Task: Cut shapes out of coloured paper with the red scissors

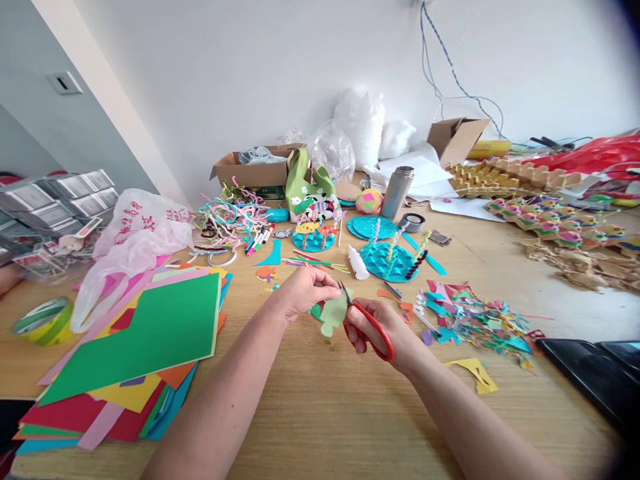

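The left hand [314, 292] pinches the pale green paper [332, 315] over the worktop [320, 413], between its left and right edges. The right hand [374, 328] grips the red scissors [387, 347], blades by the paper. This looks like cutting; the next snip needs a slow paper turn.

Plastic bag [131, 243] — red characters [150, 217], illegible

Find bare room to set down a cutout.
Bare: pale wooden tabletop nearest the camera, between the multicoloured paper stack and jagged yellow paper offcut. Crowded: the far side; right of the red-handled scissors, amid coloured paper scraps.
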Action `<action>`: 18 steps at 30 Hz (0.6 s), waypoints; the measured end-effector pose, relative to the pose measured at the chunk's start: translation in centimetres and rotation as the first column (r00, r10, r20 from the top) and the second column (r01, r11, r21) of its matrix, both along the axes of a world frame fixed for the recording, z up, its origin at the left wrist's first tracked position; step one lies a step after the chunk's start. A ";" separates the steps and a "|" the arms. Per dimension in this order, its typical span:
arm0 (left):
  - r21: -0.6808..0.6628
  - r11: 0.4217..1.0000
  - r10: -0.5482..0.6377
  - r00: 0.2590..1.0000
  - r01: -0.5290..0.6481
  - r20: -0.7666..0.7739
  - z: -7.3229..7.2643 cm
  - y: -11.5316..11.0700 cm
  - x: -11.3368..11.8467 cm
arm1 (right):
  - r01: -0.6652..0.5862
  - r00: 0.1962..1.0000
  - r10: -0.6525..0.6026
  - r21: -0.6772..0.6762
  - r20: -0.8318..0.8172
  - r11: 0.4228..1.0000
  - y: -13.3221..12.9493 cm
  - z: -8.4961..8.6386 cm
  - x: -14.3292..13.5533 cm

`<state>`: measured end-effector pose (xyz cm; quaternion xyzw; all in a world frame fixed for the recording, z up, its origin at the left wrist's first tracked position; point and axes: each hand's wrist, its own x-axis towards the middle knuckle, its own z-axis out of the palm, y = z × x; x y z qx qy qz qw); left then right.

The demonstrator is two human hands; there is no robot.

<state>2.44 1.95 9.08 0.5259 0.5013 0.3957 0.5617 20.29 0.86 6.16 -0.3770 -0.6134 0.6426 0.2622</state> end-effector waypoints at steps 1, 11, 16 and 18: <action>-0.001 1.000 -0.001 1.000 0.001 -0.002 0.0 0.0 0.0 | 0.002 1.000 -0.002 0.001 0.002 1.000 0.0 0.0 0.0; -0.021 1.000 0.013 1.000 -0.014 -0.019 0.0 0.0 0.1 | 0.013 1.000 -0.013 0.019 -0.001 1.000 0.1 -0.4 0.0; -0.027 0.999 0.017 1.000 -0.018 -0.015 0.0 0.0 0.1 | 0.017 1.000 -0.017 0.021 0.001 1.000 0.1 -0.4 0.1; -0.033 0.999 0.015 1.000 -0.015 -0.013 0.0 0.0 0.1 | 0.019 1.000 -0.019 0.026 0.004 0.999 0.0 -0.4 0.1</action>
